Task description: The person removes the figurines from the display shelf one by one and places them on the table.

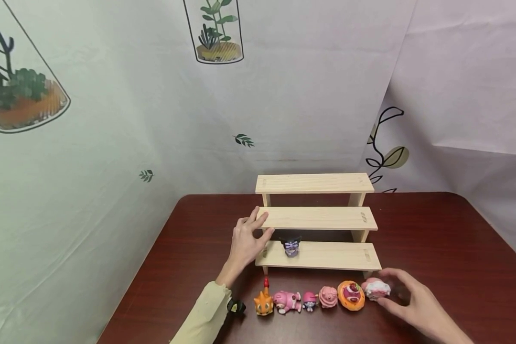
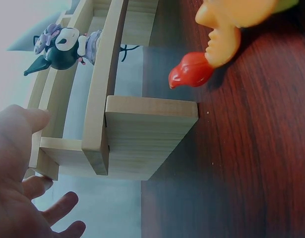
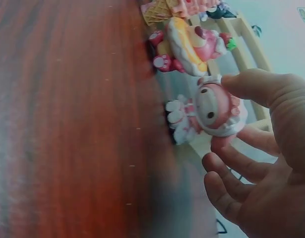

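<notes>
A three-tier wooden display shelf (image 1: pixel 320 253) stands on the table. My left hand (image 1: pixel 247 239) holds the left end of its middle tier, thumb at the front edge and other fingers spread. On the lowest tier sits a black-and-purple figurine (image 1: pixel 291 247), also seen in the left wrist view. My right hand (image 1: pixel 413 301) pinches a pink-and-white figurine (image 1: pixel 376 289) between thumb and fingers, at the right end of a row. Viewed from the right wrist, the thumb touches the figurine's hooded head (image 3: pixel 216 106), and its base is at the table.
Left of the held figurine lie an orange-ringed pink figurine (image 1: pixel 351 295), a pink swirled one (image 1: pixel 328 297), a small pink-and-purple one (image 1: pixel 309 301), a pink bear-like one (image 1: pixel 287 301) and an orange one with a red tail tip (image 1: pixel 264 303). A black figurine (image 1: pixel 236 306) is beside my left sleeve.
</notes>
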Action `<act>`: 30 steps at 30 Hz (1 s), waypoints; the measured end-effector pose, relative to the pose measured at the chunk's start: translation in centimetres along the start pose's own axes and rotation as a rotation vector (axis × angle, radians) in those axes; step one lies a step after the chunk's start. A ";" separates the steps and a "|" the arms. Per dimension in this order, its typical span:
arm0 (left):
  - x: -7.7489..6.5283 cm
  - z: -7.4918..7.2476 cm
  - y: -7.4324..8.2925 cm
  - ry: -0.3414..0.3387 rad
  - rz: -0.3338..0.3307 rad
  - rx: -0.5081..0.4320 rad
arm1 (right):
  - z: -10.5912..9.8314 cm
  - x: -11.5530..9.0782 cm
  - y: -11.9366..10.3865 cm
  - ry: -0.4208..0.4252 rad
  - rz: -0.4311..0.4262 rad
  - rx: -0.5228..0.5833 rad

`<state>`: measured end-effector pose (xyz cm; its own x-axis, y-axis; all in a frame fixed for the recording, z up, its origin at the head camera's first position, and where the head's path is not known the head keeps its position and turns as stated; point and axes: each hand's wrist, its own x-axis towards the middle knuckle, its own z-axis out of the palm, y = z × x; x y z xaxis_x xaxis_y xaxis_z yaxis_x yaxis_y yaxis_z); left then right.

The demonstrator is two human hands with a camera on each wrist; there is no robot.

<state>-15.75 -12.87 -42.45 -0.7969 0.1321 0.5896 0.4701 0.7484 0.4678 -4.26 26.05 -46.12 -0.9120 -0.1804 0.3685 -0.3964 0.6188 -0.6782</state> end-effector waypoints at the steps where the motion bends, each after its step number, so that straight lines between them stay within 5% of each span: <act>1: 0.0 0.0 0.0 0.001 0.001 0.002 | -0.1 0.1 -0.1 0.002 -0.002 0.002; 16: 0.0 0.1 0.0 0.003 -0.002 0.006 | -1.0 2.0 -1.6 0.140 -0.201 -0.078; 30: 0.0 0.1 0.0 0.001 -0.001 -0.004 | 0.3 4.7 -4.9 0.079 -0.286 0.057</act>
<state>-15.79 -12.80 -42.52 -0.7973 0.1305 0.5893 0.4704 0.7461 0.4712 -6.65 21.96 -41.27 -0.7526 -0.2796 0.5962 -0.6430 0.5075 -0.5736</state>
